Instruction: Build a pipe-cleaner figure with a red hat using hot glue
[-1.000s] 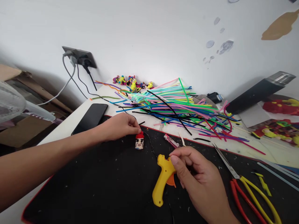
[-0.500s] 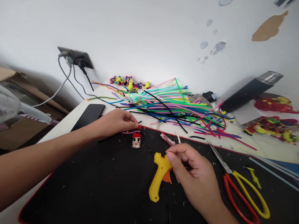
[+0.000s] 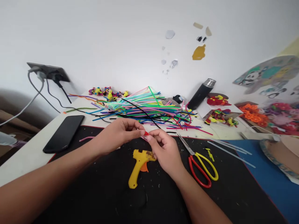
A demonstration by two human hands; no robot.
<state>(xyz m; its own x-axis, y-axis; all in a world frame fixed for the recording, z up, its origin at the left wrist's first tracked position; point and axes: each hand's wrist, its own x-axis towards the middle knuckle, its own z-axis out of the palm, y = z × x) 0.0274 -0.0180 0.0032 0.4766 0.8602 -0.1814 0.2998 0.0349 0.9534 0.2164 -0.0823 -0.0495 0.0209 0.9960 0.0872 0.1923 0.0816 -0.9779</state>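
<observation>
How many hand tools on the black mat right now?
2: yellow glue gun below-left of the right hand; scissors to that hand's right. The left hand may hide a smaller one.

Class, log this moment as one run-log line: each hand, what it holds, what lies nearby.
left hand: pinching small red piece | right hand: pinching same piece | glue gun: on black mat, under hands | scissors: right of it

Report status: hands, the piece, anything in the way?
Left hand and right hand meet, both pinching small red piece over black mat. Glue gun lies just under the right hand; contact unclear. Scissors to the right, apart.
</observation>
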